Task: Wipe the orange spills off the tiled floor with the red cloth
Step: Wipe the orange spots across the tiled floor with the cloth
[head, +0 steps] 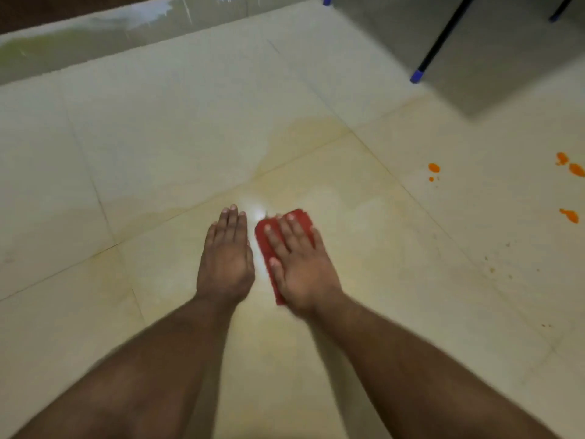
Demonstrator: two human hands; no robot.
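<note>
Now, cloth: soft flat red cloth (269,245) on the cream tiled floor (158,153); limp, slides easily
Right hand (300,264): fingers flat, pressing my palm on it
Left hand (226,258): flat, empty
Spills: bright orange spills (568,215) well right, unwiped

red cloth (299,218), orange spills (569,215), cream tiles (158,137)

We are seeing the right hand (300,264) covering most of the red cloth (265,239), so only its left edge and far corner are showing. The picture's right edge is cutting off one of the orange spills (576,169), and the top edge is cutting off the black pole (443,39). Motion blur is softening both forearms and the far wall (95,36).
</note>
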